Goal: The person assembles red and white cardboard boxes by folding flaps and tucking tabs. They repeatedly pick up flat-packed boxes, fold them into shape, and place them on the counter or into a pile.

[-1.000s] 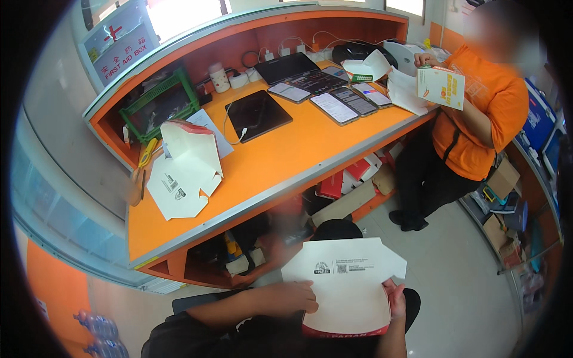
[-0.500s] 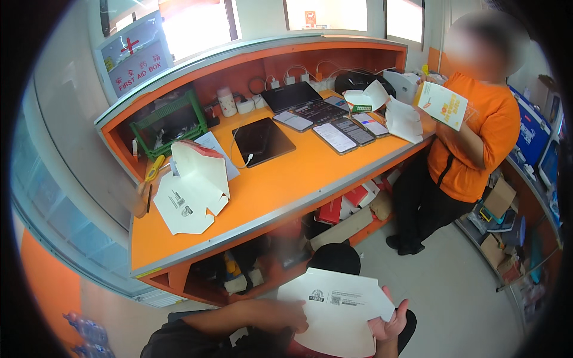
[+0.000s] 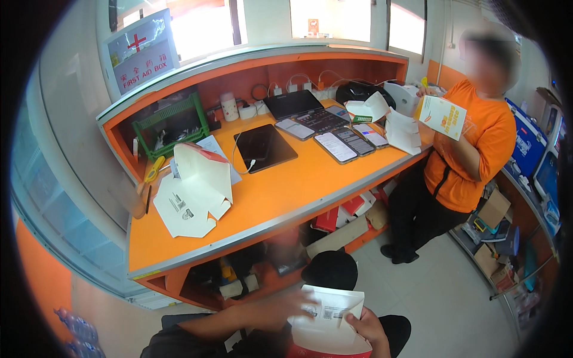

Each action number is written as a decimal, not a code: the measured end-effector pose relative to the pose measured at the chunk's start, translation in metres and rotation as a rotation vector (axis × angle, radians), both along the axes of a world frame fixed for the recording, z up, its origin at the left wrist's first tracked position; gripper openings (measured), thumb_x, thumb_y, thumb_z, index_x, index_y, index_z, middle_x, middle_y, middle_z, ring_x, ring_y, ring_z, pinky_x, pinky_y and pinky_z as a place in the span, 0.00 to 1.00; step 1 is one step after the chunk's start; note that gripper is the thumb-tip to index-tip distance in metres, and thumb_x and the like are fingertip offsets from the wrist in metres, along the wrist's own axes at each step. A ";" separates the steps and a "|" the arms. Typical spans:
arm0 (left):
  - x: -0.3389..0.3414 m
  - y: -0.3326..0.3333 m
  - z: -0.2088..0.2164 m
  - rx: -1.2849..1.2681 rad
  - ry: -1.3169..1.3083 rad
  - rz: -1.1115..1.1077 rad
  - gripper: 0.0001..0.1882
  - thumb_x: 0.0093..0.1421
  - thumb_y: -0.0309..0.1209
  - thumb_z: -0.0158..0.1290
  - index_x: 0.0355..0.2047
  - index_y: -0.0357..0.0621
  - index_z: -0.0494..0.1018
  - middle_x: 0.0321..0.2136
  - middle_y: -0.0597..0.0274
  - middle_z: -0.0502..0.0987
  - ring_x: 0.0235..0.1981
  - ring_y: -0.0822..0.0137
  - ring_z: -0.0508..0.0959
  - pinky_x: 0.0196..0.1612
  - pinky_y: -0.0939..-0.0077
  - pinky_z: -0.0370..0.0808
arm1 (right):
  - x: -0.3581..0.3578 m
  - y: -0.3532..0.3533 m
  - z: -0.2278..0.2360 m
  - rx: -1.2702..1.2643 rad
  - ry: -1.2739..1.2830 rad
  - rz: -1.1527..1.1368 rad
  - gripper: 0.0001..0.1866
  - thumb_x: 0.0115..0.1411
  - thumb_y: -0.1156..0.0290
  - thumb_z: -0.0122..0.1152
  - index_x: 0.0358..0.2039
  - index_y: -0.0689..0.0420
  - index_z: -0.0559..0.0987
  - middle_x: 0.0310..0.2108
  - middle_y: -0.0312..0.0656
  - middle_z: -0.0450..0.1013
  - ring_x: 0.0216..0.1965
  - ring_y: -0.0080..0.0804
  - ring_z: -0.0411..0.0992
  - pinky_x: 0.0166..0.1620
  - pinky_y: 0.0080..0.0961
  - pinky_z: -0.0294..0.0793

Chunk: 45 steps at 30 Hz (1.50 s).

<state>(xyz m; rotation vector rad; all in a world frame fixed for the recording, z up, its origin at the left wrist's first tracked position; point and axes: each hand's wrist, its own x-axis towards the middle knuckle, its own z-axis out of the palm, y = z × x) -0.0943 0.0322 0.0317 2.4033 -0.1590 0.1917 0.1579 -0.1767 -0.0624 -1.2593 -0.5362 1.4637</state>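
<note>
Item 1. Carton [image 3: 329, 327], white inside, red outer face, part folded. Loc.: off counter [image 3: 286, 194], in front of its nr edge, approx. at person's lap.

Item 2. R hand [image 3: 371, 331]. Loc.: same side of counter, at carton's R edge. Grip: closed on carton, thumb on the white face nr a bent corner; rest of fingers mostly hidden behind card.

Item 3. L hand [image 3: 287, 307]. Loc.: nr side of counter, over carton's upper L part. Grip: fingers look spread, not closed on anything; blurred, so contact w/ card: can't tell.

Item 4. Second carton [image 3: 192, 196], same white/red kind, part opened. Loc.: on counter, L end, one panel flat, another raised.

Item 5. Tablet [image 3: 283, 156], black, w/ white cable. Loc.: on counter, mid, R of second carton.

Item 6. Co-worker [image 3: 477, 134], orange shirt, holding white & yellow box [image 3: 440, 117]. Loc.: at counter's R end.

Handling notes (judgement). Bend card along its scores only; off-line pressure would prob. kink it. Keep R thumb close to crease, fingers as backing behind. L palm flat on opp. side, light pressure, so carton doesn't twist. Work corners evenly; don't force tabs, thin card may tear. Lap is soft: counter top prob. gives firmer backing for sharp creases.
</note>
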 end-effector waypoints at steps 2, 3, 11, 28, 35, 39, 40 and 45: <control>0.003 0.000 0.004 0.167 -0.041 0.465 0.23 0.62 0.31 0.54 0.57 0.38 0.72 0.61 0.45 0.71 0.68 0.44 0.64 0.71 0.47 0.58 | -0.006 0.005 -0.002 -0.080 -0.066 -0.125 0.24 0.72 0.67 0.57 0.64 0.64 0.67 0.54 0.44 0.76 0.50 0.31 0.77 0.54 0.29 0.74; 0.004 -0.001 0.005 0.258 -0.092 0.706 0.25 0.64 0.33 0.54 0.60 0.36 0.71 0.62 0.44 0.71 0.67 0.43 0.65 0.71 0.49 0.59 | -0.008 0.008 -0.004 -0.097 -0.053 -0.199 0.22 0.73 0.68 0.54 0.64 0.64 0.68 0.54 0.45 0.76 0.50 0.31 0.77 0.54 0.29 0.75; 0.005 0.000 -0.002 -0.663 0.244 0.527 0.25 0.74 0.39 0.46 0.64 0.34 0.68 0.57 0.46 0.76 0.59 0.58 0.75 0.63 0.69 0.69 | -0.018 0.010 -0.012 0.052 -0.052 -0.425 0.20 0.76 0.65 0.48 0.62 0.63 0.69 0.52 0.46 0.77 0.48 0.33 0.78 0.52 0.32 0.78; 0.021 0.014 -0.054 -1.089 0.146 0.345 0.42 0.60 0.21 0.60 0.71 0.36 0.52 0.63 0.53 0.66 0.64 0.64 0.67 0.66 0.66 0.64 | -0.023 0.011 0.008 0.386 0.298 -0.204 0.30 0.69 0.81 0.54 0.69 0.59 0.58 0.57 0.45 0.72 0.55 0.31 0.74 0.57 0.30 0.75; 0.009 0.013 -0.084 -1.286 0.304 0.375 0.36 0.56 0.18 0.61 0.65 0.39 0.63 0.63 0.54 0.67 0.62 0.62 0.70 0.65 0.62 0.67 | -0.022 0.008 -0.003 0.294 0.304 -0.185 0.26 0.65 0.83 0.61 0.61 0.61 0.65 0.50 0.46 0.75 0.47 0.27 0.77 0.46 0.23 0.78; 0.006 0.014 -0.099 -1.368 0.095 0.176 0.27 0.53 0.16 0.61 0.55 0.39 0.73 0.61 0.51 0.69 0.61 0.58 0.73 0.63 0.63 0.69 | -0.023 0.002 0.000 0.173 0.108 -0.067 0.20 0.66 0.82 0.62 0.56 0.62 0.69 0.49 0.47 0.76 0.48 0.27 0.77 0.48 0.24 0.78; 0.007 0.015 -0.102 -1.397 0.126 0.197 0.26 0.52 0.16 0.60 0.53 0.38 0.73 0.60 0.50 0.69 0.60 0.57 0.73 0.63 0.63 0.69 | -0.023 0.003 -0.001 0.123 0.026 -0.055 0.18 0.66 0.82 0.62 0.55 0.63 0.70 0.49 0.47 0.77 0.48 0.27 0.77 0.48 0.25 0.78; 0.012 0.016 -0.103 -1.486 0.199 0.214 0.26 0.45 0.09 0.56 0.46 0.41 0.77 0.56 0.46 0.71 0.58 0.49 0.75 0.59 0.52 0.74 | -0.024 0.014 -0.017 0.433 -0.087 -0.078 0.13 0.67 0.80 0.60 0.52 0.63 0.73 0.49 0.45 0.77 0.48 0.26 0.76 0.50 0.26 0.78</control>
